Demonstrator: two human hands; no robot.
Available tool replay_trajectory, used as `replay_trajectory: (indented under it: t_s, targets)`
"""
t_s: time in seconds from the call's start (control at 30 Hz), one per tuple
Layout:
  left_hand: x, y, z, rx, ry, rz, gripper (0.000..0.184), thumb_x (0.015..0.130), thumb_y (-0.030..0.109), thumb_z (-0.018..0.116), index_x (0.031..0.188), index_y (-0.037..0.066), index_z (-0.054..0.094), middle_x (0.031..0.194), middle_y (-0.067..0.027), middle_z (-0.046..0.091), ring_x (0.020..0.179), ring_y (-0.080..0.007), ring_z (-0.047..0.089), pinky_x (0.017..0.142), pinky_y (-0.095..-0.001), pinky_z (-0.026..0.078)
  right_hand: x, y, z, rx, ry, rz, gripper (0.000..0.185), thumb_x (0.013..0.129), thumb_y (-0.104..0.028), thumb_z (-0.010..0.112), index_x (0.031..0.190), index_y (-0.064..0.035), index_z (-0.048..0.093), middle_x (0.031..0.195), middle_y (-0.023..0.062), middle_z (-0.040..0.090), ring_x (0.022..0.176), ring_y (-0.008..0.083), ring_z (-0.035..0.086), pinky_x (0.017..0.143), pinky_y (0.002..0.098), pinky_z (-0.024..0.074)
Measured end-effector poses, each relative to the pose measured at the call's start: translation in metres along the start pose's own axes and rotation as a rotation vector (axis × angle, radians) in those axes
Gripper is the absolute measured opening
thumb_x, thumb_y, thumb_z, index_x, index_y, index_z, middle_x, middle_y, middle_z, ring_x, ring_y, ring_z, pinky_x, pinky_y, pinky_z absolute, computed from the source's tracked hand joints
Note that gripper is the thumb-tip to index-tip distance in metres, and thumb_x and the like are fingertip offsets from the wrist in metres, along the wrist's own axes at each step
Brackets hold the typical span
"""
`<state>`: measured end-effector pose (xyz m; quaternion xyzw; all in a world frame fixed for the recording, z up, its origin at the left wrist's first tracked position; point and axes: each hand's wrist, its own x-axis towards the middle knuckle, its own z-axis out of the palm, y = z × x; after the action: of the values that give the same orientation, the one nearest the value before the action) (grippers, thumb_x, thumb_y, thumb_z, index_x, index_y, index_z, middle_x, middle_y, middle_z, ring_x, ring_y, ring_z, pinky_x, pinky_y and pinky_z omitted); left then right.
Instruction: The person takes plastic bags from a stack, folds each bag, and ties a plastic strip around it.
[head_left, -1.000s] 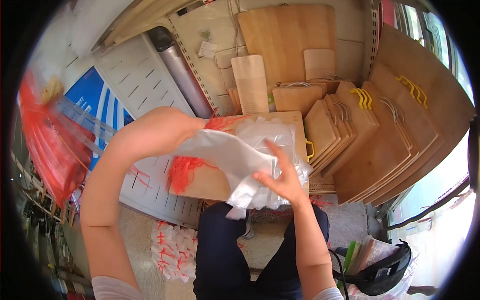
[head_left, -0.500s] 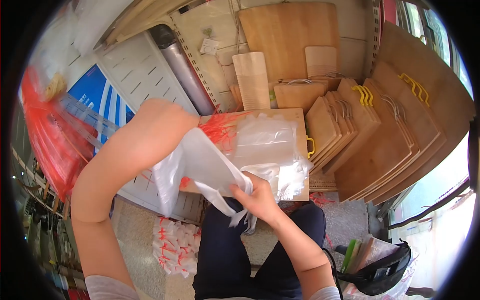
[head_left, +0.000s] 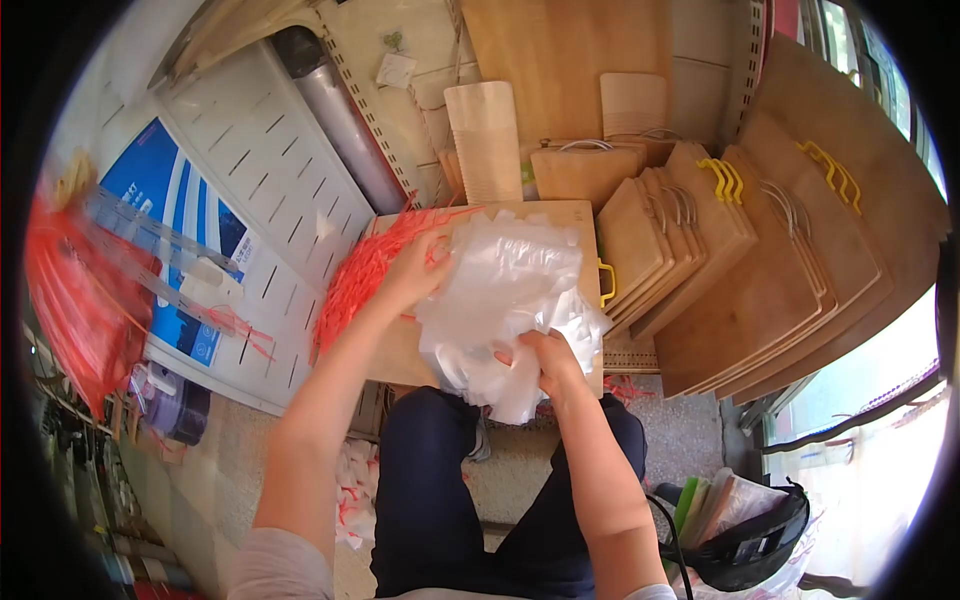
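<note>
Translucent plastic bags (head_left: 515, 265) lie in a loose, overlapping pile on a wooden board (head_left: 580, 212) in front of my knees. My right hand (head_left: 548, 360) grips the near edge of the bags, thumb and fingers pressed together on the plastic. At the pile's left edge is my left hand (head_left: 415, 270), its fingers apart and curved beside the plastic, with nothing visible between them. A heap of red plastic strings (head_left: 360, 262) covers the left part of the board, partly behind my left hand and forearm.
Wooden cutting boards (head_left: 740, 270) with metal and yellow handles lean at the right. A red plastic bag (head_left: 85, 290) hangs at the left, near a white slotted panel (head_left: 260, 150). On the floor are small bundles with red ties (head_left: 355, 480) and a black bag (head_left: 755, 540).
My left arm has come down from its raised bend, and that hand has moved to the pile's left edge. The bag stretched between my hands now lies over the pile. The red strings are uncovered.
</note>
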<state>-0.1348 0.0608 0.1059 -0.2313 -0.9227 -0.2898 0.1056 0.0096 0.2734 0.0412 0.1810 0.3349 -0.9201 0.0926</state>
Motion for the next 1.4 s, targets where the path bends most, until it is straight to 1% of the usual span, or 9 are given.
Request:
replay_trajectory:
  t_s: [0.1, 0.17, 0.27, 0.57, 0.67, 0.87, 1.13, 1.23, 1.4]
  targets:
    - [-0.081, -0.059, 0.028, -0.082, -0.021, -0.290, 0.047, 0.089, 0.034, 0.064, 0.122, 0.002, 0.051, 0.112, -0.0167, 0.062, 0.097, -0.0279, 0.064, 0.082, -0.0345, 0.050, 0.000, -0.003, -0.008, -0.051, -0.051, 0.025, 0.048, 0.086, 0.001, 0.050, 0.127, 0.0126, 0.029, 0.118, 0.0261, 0.050, 0.094, 0.0400, 0.064, 0.076, 0.0449, 0.0611]
    - [-0.114, -0.045, 0.031, -0.582, -0.090, -0.738, 0.048, 0.091, 0.038, 0.062, 0.123, 0.004, 0.051, 0.108, -0.0130, 0.062, 0.089, -0.0203, 0.063, 0.077, -0.0314, 0.050, -0.011, -0.010, -0.004, -0.114, -0.053, 0.040, 0.047, 0.087, -0.001, 0.050, 0.128, 0.0125, 0.030, 0.120, 0.0265, 0.050, 0.094, 0.0389, 0.064, 0.076, 0.0451, 0.0607]
    - [-0.130, -0.045, 0.043, -0.768, -0.077, -0.878, 0.049, 0.092, 0.039, 0.062, 0.125, 0.005, 0.050, 0.107, -0.0104, 0.062, 0.086, -0.0159, 0.062, 0.072, -0.0304, 0.050, -0.022, -0.011, -0.002, -0.386, 0.038, -0.052, 0.038, 0.089, -0.011, 0.057, 0.119, 0.0107, 0.046, 0.106, 0.0204, 0.060, 0.092, 0.0268, 0.066, 0.070, 0.0361, 0.0576]
    - [-0.097, -0.039, 0.066, -0.138, 0.206, -0.033, 0.034, 0.081, 0.029, 0.073, 0.101, 0.003, 0.063, 0.099, -0.0092, 0.057, 0.094, -0.0162, 0.055, 0.083, -0.0310, 0.044, -0.012, 0.003, -0.050, -0.880, 0.102, -0.233, 0.024, 0.086, -0.015, 0.057, 0.100, 0.0041, 0.058, 0.072, 0.0062, 0.058, 0.063, 0.0115, 0.050, 0.054, 0.0289, 0.0392]
    - [-0.098, -0.046, 0.067, -0.310, 0.067, -0.142, 0.028, 0.083, 0.032, 0.072, 0.093, 0.006, 0.066, 0.119, -0.0115, 0.052, 0.111, -0.0223, 0.050, 0.094, -0.0323, 0.040, -0.003, 0.002, -0.061, -0.887, 0.128, -0.242, 0.023, 0.088, -0.012, 0.050, 0.103, 0.0035, 0.059, 0.076, 0.0045, 0.058, 0.066, 0.0097, 0.050, 0.056, 0.0269, 0.0405]
    - [-0.109, -0.052, 0.052, -1.209, -0.037, -0.591, 0.020, 0.086, 0.023, 0.069, 0.076, 0.007, 0.061, 0.080, 0.0024, 0.052, 0.075, -0.0096, 0.052, 0.069, -0.0234, 0.039, -0.010, -0.006, -0.043, -0.826, 0.174, -0.278, 0.024, 0.090, -0.011, 0.044, 0.102, 0.0002, 0.061, 0.078, -0.0003, 0.056, 0.067, 0.0071, 0.049, 0.056, 0.0226, 0.0386]
    - [-0.120, -0.038, 0.057, -1.027, 0.097, -0.493, 0.015, 0.089, 0.012, 0.061, 0.103, 0.007, 0.060, 0.091, -0.0012, 0.061, 0.083, -0.0113, 0.056, 0.073, -0.0237, 0.043, 0.002, 0.005, -0.057, -1.024, 0.175, -0.432, 0.022, 0.094, -0.016, 0.051, 0.102, 0.0024, 0.060, 0.079, 0.0013, 0.058, 0.071, 0.0068, 0.050, 0.061, 0.0252, 0.0413]
    - [-0.120, -0.032, 0.040, -1.144, 0.000, -0.577, 0.016, 0.088, 0.009, 0.059, 0.103, 0.007, 0.061, 0.098, -0.0028, 0.061, 0.093, -0.0130, 0.057, 0.076, -0.0267, 0.044, 0.006, 0.006, -0.063, -1.042, 0.223, -0.474, 0.025, 0.091, -0.020, 0.055, 0.090, 0.0046, 0.058, 0.067, 0.0161, 0.056, 0.065, 0.0191, 0.056, 0.061, 0.0365, 0.0435]
    - [-0.124, -0.038, 0.028, -1.205, -0.065, -0.705, 0.009, 0.087, 0.013, 0.062, 0.093, 0.007, 0.062, 0.096, -0.0015, 0.062, 0.094, -0.0133, 0.058, 0.075, -0.0271, 0.045, 0.017, 0.013, -0.075, -1.102, 0.265, -0.547, 0.027, 0.090, -0.022, 0.055, 0.083, 0.0040, 0.053, 0.068, 0.0225, 0.054, 0.065, 0.0315, 0.057, 0.063, 0.0418, 0.0434]
